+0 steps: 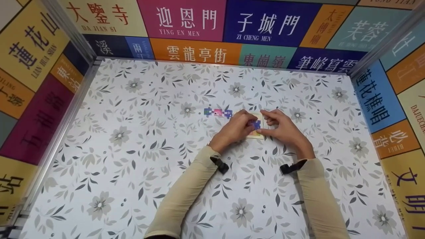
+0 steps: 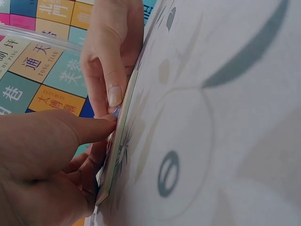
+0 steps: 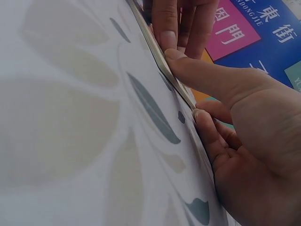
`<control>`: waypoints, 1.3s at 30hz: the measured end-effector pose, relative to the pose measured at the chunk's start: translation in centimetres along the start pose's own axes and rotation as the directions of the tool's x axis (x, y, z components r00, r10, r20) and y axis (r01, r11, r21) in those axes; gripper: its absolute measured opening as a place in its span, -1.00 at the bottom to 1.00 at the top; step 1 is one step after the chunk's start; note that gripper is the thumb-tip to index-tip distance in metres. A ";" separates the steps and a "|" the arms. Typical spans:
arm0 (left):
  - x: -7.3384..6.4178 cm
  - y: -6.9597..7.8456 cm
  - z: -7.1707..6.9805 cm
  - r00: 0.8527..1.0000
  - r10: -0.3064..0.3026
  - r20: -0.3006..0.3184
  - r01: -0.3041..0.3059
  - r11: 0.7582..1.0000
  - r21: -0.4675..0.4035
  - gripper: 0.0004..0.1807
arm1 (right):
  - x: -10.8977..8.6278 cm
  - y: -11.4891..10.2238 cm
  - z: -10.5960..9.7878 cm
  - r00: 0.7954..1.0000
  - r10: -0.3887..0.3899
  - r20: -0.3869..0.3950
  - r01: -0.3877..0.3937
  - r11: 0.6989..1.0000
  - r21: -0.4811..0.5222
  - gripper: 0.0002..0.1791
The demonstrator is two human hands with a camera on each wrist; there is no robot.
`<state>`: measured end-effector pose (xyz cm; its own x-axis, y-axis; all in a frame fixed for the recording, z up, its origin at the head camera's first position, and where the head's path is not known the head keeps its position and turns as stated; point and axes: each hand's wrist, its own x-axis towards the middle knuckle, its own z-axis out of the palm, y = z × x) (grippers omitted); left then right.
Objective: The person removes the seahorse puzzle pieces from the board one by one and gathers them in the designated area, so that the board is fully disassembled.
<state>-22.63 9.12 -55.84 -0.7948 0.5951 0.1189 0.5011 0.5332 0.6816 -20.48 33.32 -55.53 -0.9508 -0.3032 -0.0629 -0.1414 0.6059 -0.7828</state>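
White sheeting [image 1: 132, 186] printed with grey flowers and leaves covers the bench [image 1: 242, 172]; walls [image 1: 187, 20] of bright rectangles with Chinese lettering enclose its back and sides. Thin, flat and cream-edged, a tray [image 1: 255, 137] lies just right of the middle. Both grips are closed on it, left hand [image 1: 237, 124] and right hand [image 1: 285, 127] at its sides, thumbs by a knobbly blue piece [image 1: 256, 124]. Loose interlocking pieces [image 1: 217, 113], partly pink, sit leftward. Tan sleeves [image 1: 186, 189] cover the forearms.

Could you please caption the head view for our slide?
Left hand and right hand work at a small puzzle board, with colourful jigsaw pieces beside them on a floral-patterned surface.
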 end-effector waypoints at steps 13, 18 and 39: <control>-0.9 1.8 -0.4 1.000 -0.009 -0.007 0.010 0.981 0.195 -0.72 | -0.1 -0.2 0.0 1.000 0.004 0.025 -0.005 0.999 0.040 -0.12; -1.0 1.7 -0.3 1.000 0.012 -0.026 -0.008 0.985 0.173 -0.73 | -0.1 -0.1 0.1 1.000 -0.018 0.024 0.017 0.999 0.043 -0.14; -2.1 0.4 -2.6 0.997 -0.035 -0.068 0.028 0.995 -0.094 -0.65 | 0.1 -0.4 0.0 0.999 0.029 0.036 -0.031 0.998 0.045 -0.19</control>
<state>-21.66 6.48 -53.91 -0.8331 0.5340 0.1440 0.4443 0.4911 0.7493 -20.55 33.08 -55.20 -0.9442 -0.3114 -0.1078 -0.0994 0.5810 -0.8078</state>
